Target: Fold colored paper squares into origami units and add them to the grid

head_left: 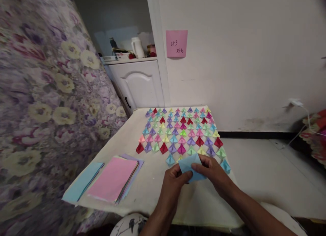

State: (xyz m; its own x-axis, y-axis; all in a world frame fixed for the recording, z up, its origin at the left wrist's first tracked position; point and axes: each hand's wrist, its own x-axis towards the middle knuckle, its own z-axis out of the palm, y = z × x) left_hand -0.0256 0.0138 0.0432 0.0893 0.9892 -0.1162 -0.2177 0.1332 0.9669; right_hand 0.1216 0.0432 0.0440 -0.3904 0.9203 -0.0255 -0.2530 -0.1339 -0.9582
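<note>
Both hands pinch one light blue folded paper just above the near part of the cream table. My left hand grips its lower left edge with thumb and fingers closed. My right hand holds its right side, fingers curled over the top. Directly beyond the paper lie several rows of small folded paper shapes in red, purple, green, pink, blue and yellow, laid out in a grid.
A stack of flat coloured sheets, pink on top, and a light blue sheet lie at the table's near left. A floral curtain hangs along the left. A pink note sticks to the white wall behind.
</note>
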